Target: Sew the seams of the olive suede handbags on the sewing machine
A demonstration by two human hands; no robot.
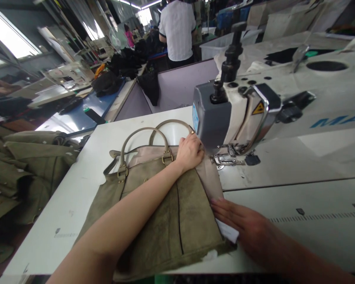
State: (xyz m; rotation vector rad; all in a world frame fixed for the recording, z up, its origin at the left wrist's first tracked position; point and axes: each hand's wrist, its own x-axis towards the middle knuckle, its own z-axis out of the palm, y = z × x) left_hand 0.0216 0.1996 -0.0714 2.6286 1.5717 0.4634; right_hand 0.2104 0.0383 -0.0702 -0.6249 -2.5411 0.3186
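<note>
An olive-green handbag lies on the white sewing table, its two arched handles toward the far side. My left hand is closed over the bag's upper right corner, fingers bent, close to the presser foot of the sewing machine. Beige lining sticks out along the bag's right side. Against that lining and the bag's right edge, my right hand rests with fingers stretched out. A white label shows beside its fingers. My left forearm hides part of the bag's front.
The white sewing machine fills the right side, its grey head beside my left hand. Stacked olive bags are at the left of the table. Beyond a lilac partition, a person in a white top stands facing away.
</note>
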